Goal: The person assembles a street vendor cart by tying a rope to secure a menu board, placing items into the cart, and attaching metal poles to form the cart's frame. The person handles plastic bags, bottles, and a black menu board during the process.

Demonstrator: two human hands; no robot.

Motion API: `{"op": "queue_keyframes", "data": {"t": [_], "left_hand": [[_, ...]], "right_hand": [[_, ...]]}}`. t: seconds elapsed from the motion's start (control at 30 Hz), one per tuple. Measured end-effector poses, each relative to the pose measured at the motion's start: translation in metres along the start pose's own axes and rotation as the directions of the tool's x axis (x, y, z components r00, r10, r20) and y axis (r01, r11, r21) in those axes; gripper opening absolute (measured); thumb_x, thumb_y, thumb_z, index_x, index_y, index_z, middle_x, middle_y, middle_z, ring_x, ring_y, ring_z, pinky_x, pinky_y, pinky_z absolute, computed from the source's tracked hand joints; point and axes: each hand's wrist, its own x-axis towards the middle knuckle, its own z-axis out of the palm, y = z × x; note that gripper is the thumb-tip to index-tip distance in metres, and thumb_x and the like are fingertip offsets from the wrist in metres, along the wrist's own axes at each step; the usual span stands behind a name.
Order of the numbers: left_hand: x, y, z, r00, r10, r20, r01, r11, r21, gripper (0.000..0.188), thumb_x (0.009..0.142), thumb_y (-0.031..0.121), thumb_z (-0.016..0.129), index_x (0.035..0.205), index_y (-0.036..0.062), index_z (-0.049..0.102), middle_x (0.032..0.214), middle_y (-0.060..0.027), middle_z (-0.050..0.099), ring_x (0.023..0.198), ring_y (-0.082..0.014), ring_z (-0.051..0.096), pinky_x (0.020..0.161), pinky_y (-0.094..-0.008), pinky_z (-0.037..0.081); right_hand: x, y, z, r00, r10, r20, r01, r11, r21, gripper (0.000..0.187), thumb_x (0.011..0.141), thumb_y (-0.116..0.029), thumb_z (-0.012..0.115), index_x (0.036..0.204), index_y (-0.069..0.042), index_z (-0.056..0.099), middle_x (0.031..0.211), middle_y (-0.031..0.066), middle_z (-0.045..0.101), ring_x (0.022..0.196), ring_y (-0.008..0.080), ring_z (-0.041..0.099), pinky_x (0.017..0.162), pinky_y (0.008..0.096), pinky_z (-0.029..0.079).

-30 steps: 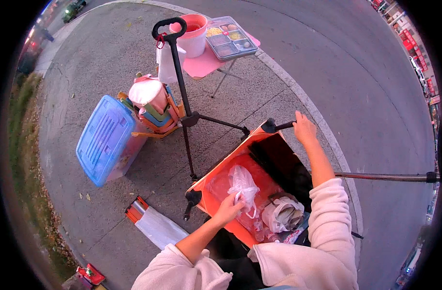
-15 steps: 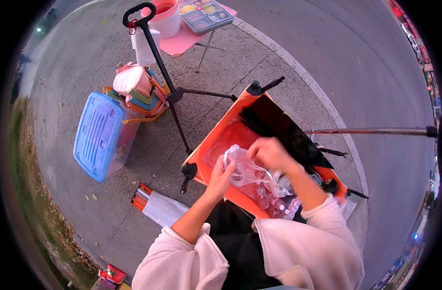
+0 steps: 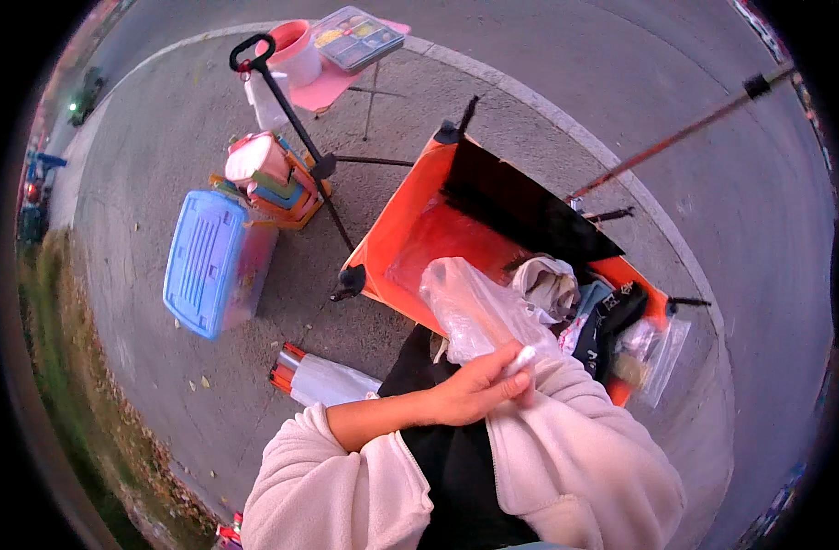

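My left hand [image 3: 479, 390] is shut on the lower end of a clear crumpled plastic bag [image 3: 470, 307], held close to my chest. The bag rises over the near edge of an orange wagon [image 3: 397, 234]. My right sleeve [image 3: 575, 431] ends right behind the left hand, and the right hand itself is hidden there. In the wagon lie a black panel [image 3: 520, 202], a pale bundled cloth [image 3: 550, 282], a black item [image 3: 614, 319] and small clear bags [image 3: 660, 356].
On the pavement to the left are a blue lidded box [image 3: 209, 261], a basket of colourful containers [image 3: 271, 179] and a black stand [image 3: 296, 110]. Beyond it a pink table [image 3: 332, 82] carries a bucket and a tray. A white roll [image 3: 326, 380] lies nearby. A long pole [image 3: 685, 133] crosses at the right.
My right hand left the wagon's far edge and joined the left on the plastic bag. Both then drew the bag toward my chest, and the view tilted down.
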Motion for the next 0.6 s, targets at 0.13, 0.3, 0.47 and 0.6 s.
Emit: {"op": "queue_keyframes", "data": {"t": [0.13,0.3,0.47,0.6], "left_hand": [[-0.005,0.002,0.043,0.987,0.031,0.156,-0.064,0.975,0.211,0.017,0.097,0.022,0.042,0.095,0.0049,0.042,0.084,-0.0034,0.053,0.078,-0.0103,0.049,0.074,-0.0252,0.042],[-0.019,-0.011,0.068,0.988,0.012,0.155,-0.021,0.998,0.053,0.013,0.097,0.017,0.043,0.103,0.0051,0.045,0.091,-0.0034,0.052,0.087,-0.0107,0.052,0.081,-0.0269,0.042],[-0.027,-0.001,0.082,0.983,0.159,-0.097,-0.149,0.984,0.096,0.018,0.095,0.021,0.048,0.103,0.0055,0.044,0.087,-0.0016,0.052,0.080,-0.0099,0.055,0.075,-0.0255,0.045],[-0.022,0.012,0.071,0.950,0.231,-0.209,-0.276,0.935,-0.222,0.015,0.093,0.018,0.050,0.102,0.0076,0.043,0.084,-0.0025,0.052,0.076,-0.0111,0.057,0.070,-0.0330,0.053]], "right_hand": [[-0.043,-0.003,0.001,0.999,-0.021,-0.040,0.021,1.000,-0.002,0.023,0.076,-0.002,0.053,0.096,-0.005,0.063,0.090,0.0073,0.064,0.080,0.0188,0.059,0.072,0.0319,0.047],[-0.107,-0.001,0.002,0.996,0.003,-0.087,-0.003,1.000,0.003,0.022,0.076,-0.003,0.054,0.097,-0.006,0.063,0.090,0.0070,0.063,0.080,0.0185,0.059,0.072,0.0318,0.047],[-0.160,0.005,0.010,0.994,0.048,-0.099,-0.045,0.999,0.025,0.022,0.077,-0.003,0.054,0.097,-0.006,0.063,0.090,0.0066,0.063,0.080,0.0182,0.059,0.071,0.0317,0.047],[-0.164,0.013,0.029,0.997,0.023,-0.078,-0.023,1.000,0.012,0.022,0.077,-0.004,0.055,0.097,-0.007,0.062,0.090,0.0063,0.063,0.080,0.0179,0.059,0.071,0.0316,0.046]]}}
